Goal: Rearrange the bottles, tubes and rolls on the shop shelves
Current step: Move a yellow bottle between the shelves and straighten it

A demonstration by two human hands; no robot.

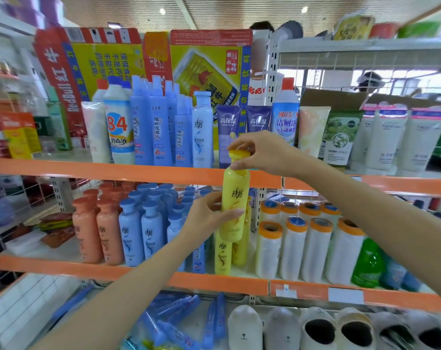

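A yellow shampoo bottle (235, 195) is held upright in front of the shelves, between the upper and middle shelf. My left hand (209, 213) grips its lower body from the left. My right hand (259, 152) pinches its yellow cap from above. Below it, two more yellow bottles (223, 256) stand on the middle shelf. Blue bottles (141, 231) and orange-pink bottles (98, 231) stand to their left. White rolls with orange and blue cores (305, 243) stand to the right. Purple tubes (229, 130) and white tubes (388, 137) stand on the upper shelf.
Tall blue spray bottles (158, 127) and a "84" disinfectant bottle (119, 127) fill the upper shelf's left. Orange shelf edges (113, 170) run across. A green bottle (368, 263) stands at the middle shelf's right. Slippers (315, 329) and blue tubes (179, 322) lie on the bottom shelf.
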